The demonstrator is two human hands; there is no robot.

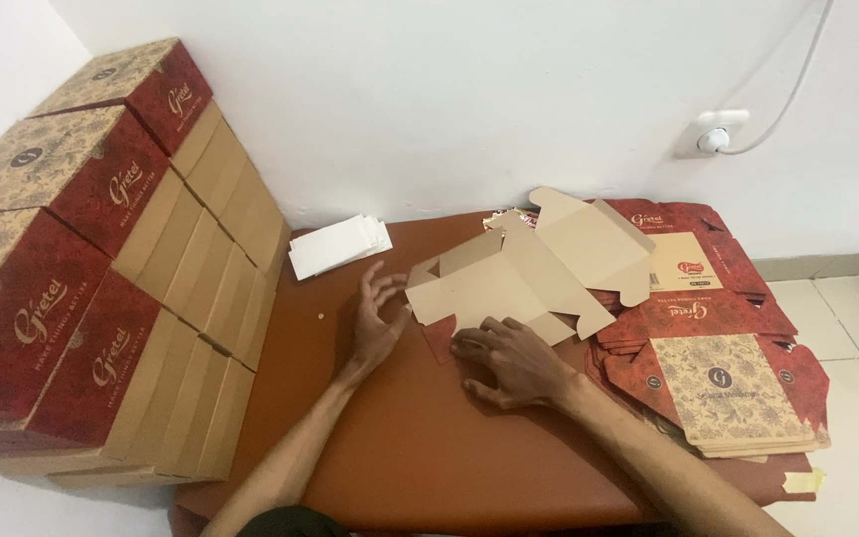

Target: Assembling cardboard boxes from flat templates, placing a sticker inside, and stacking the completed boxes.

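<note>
Both hands, right hand (514, 360) pressing and left hand (378, 316) open, on unfolded box blank (524, 270) mid-bench (400, 447); folded boxes (101, 268) stacked at left edge, flat blanks (718, 368) remaining right.

Bare brown desk (400, 447) is lying open across the lower centre of the frame, giving passage between the two forearms and toward the near edge. At the left, stacked folded boxes (82, 268) are walling off that side, while the unfolded cardboard blank (529, 268) and the pile of flat red boxes (718, 368) are crowding the centre and right. White sheets (338, 245) are sitting at upper centre.
</note>
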